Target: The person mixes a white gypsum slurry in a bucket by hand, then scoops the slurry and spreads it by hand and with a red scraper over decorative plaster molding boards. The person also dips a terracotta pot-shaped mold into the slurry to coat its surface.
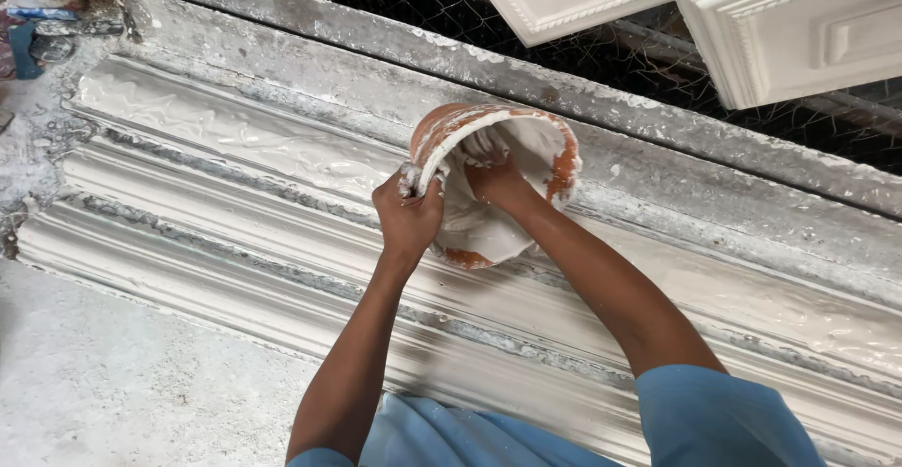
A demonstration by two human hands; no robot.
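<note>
Left hand [407, 215] clenched on rim of orange bucket [489, 180], tipped over long mould [235, 232] w/ wet plaster. Right hand [496, 178] reaches inside bucket; fingers hidden, can't tell. White panels [752, 16] far right.

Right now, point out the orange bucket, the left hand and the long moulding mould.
orange bucket [564, 162], head view, on its outer right wall.
left hand [406, 215], head view, on its back.
moulding mould [225, 133], head view, on wet plaster in its channel.
</note>
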